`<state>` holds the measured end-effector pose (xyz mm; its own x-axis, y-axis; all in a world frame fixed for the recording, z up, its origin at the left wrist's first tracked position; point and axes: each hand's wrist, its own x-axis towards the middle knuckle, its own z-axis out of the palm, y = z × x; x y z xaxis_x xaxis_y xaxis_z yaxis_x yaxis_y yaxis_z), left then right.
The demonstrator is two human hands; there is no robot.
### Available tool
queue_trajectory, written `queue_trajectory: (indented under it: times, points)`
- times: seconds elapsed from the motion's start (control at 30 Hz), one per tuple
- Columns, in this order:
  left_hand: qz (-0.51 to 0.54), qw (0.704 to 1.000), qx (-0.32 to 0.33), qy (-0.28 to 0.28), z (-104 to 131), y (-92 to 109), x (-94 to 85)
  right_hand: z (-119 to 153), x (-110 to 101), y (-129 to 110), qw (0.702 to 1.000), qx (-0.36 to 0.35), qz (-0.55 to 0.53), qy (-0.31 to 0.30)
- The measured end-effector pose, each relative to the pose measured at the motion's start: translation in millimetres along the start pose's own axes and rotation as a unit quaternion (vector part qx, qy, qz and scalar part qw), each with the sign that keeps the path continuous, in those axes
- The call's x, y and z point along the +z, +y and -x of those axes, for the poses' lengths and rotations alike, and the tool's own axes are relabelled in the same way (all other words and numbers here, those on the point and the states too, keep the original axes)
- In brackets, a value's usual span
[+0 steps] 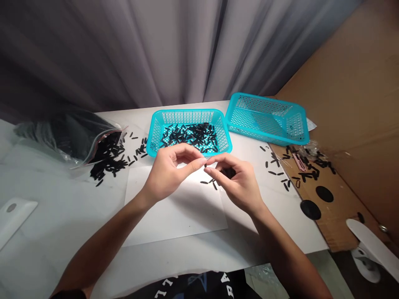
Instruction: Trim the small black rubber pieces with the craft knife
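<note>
My left hand [166,168] and my right hand [238,180] meet fingertip to fingertip over a white sheet [174,220]. Both are closed in a pinch at a small black oblong piece [205,165], mostly covered by the fingers. Under the curled fingers of my right hand a dark patch shows; whether more pieces are held there I cannot tell. A few loose black pieces [204,182] lie on the sheet between the hands. Just beyond the hands stands a turquoise basket [229,145] with many similar black pieces [177,135] in it.
At the left, a clear plastic bag [68,133] spills a heap of black pieces [109,158]. A second turquoise basket [264,140] stands back right. Cardboard [330,220] at the right bears scattered pieces, a pink clip [299,162] and two black discs [311,209]. Grey curtain [174,50] hangs behind.
</note>
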<state>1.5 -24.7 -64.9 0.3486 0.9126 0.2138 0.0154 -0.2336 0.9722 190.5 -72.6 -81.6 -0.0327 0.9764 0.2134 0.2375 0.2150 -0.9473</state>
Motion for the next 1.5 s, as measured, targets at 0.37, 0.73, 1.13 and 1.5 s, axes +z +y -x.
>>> queue_trajectory:
  times: [0.37, 0.73, 1.13, 1.5]
  points:
    - [-0.022, 0.999, 0.023, 0.002, 1.1, 2.8, -3.9, 5.7, -1.9, -10.0, 0.994, -0.059, 0.044, 0.078]
    - [-0.060, 0.998, 0.018, 0.016, 8.3, 15.4, -0.6, 9.7, -1.9, -9.7, 0.991, -0.087, 0.023, 0.104]
    - [-0.047, 0.999, 0.016, 0.009, 9.0, 18.6, -2.6, 11.2, -2.8, -8.4, 0.991, -0.090, 0.012, 0.102]
    - [-0.049, 0.999, 0.013, 0.004, 9.6, 22.4, -1.8, 11.9, -3.1, -9.1, 0.990, -0.097, -0.004, 0.103]
